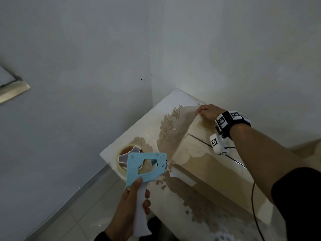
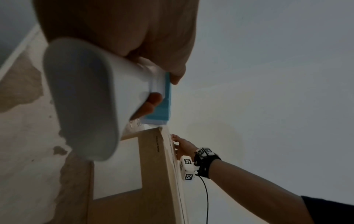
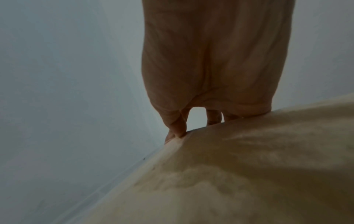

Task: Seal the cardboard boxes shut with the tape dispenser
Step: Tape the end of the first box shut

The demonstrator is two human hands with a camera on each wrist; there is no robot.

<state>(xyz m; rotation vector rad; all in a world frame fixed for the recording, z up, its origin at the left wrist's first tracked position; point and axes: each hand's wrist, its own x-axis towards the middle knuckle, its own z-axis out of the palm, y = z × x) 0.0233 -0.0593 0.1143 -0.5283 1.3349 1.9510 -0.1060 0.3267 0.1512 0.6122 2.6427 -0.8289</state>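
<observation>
A closed cardboard box [image 1: 213,173] lies on a worn white table [image 1: 173,108] in a room corner; a dark seam runs along its top. My right hand [image 1: 207,111] grips the box's far top corner, fingers curled over the edge [image 3: 176,131]. My left hand [image 1: 132,204] holds the white handle of a light-blue tape dispenser [image 1: 145,166] with a clear tape roll [image 1: 124,159], raised just left of the box's near corner. From the left wrist view the dispenser handle [image 2: 82,97] fills the foreground, with the box [image 2: 153,174] and right hand [image 2: 182,145] beyond.
Grey walls meet right behind the table. The tabletop's coating is peeled in brown patches [image 1: 166,129]. A tiled floor [image 1: 83,202] lies below on the left. A black cable [image 1: 255,206] hangs from the right wrist camera across the box.
</observation>
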